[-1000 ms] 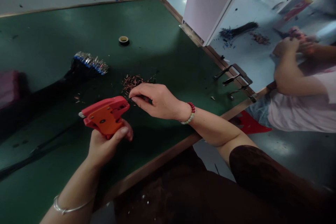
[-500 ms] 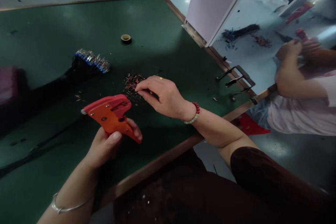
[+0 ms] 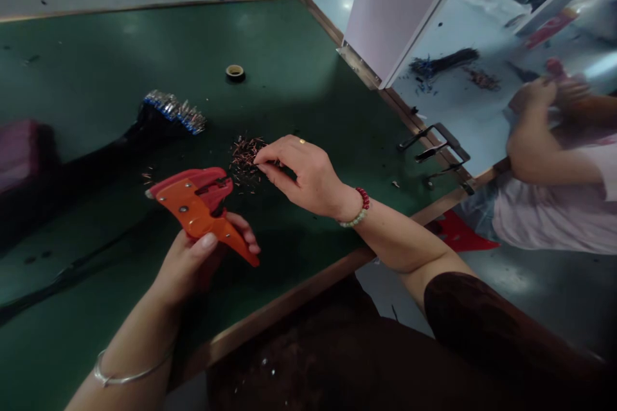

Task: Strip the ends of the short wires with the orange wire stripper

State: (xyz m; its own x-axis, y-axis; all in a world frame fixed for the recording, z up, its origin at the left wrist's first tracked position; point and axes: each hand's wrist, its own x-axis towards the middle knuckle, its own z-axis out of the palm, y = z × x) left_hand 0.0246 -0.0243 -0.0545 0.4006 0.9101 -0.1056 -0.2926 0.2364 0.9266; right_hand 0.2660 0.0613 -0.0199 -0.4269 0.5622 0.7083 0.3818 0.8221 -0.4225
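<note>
My left hand [image 3: 193, 263] is wrapped round the handles of a wire stripper [image 3: 195, 202] with an orange and red body. Its jaws point right, toward a loose heap of short copper-coloured wire bits [image 3: 245, 157] on the green table. Over the right edge of that heap is my right hand [image 3: 308, 176], thumb and forefinger pinched together. Whatever may be between those fingertips is too small to make out. Behind the stripper lies a thick black bundle of wires [image 3: 110, 144], its blue and silver terminal ends [image 3: 176, 112] fanned toward the heap.
A roll of black tape [image 3: 235, 73] sits farther back on the green table [image 3: 159, 45]. A black metal clamp-like frame [image 3: 441, 144] is at the right edge. Beyond a white panel [image 3: 395, 13], a co-worker's hands [image 3: 549, 93] are at another table with a wire bundle [image 3: 443, 61].
The wire stripper in my left hand has shifted slightly left and away from the heap, tilting a little. My right hand keeps its pinch near the heap. The whole view has moved slightly.
</note>
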